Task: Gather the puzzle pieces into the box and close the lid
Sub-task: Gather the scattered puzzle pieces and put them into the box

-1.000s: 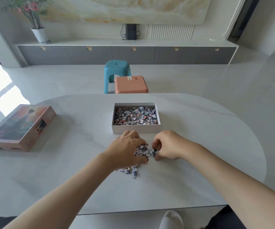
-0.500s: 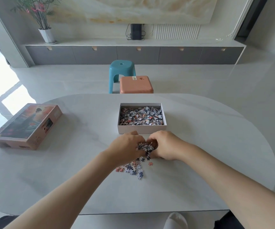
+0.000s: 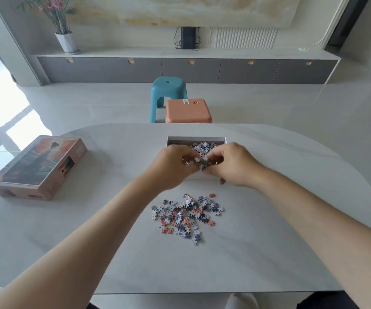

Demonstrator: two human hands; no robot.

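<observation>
Holding a handful of puzzle pieces (image 3: 199, 161) above the near wall of the box (image 3: 196, 138), pressed between both hands. Left hand (image 3: 171, 166) and right hand (image 3: 231, 166) curl their fingers (image 3: 215, 156) round the handful from opposite sides; neither is slack.

Positions: box open, white, part-filled, mid-table beyond the hands. Loose pile (image 3: 185, 216) lies on the table (image 3: 291, 219) just nearer the person, apart from the box. Lid (image 3: 39, 166) lies well apart at left, printed face up.

Handling (judged): the pieces are light, thin card, each stiff on its own. A heap has no cohesion and will leak through any gap between fingers. Best taken by cupping low from two sides, or by sliding them flat along the table, which looks smooth and slick. They are not fragile, though tabs may bend under a hard squeeze.

Edges and room: the box wall is a lip to clear, so the handful should be past the rim before letting go. Open surface shows on both sides of the pile. Sweeping toward the person risks strays going over the near edge. Nothing visible lies between lid and box. Blue stool (image 3: 169, 94) and orange stool (image 3: 189, 111) stand beyond the far edge, out of reach.
</observation>
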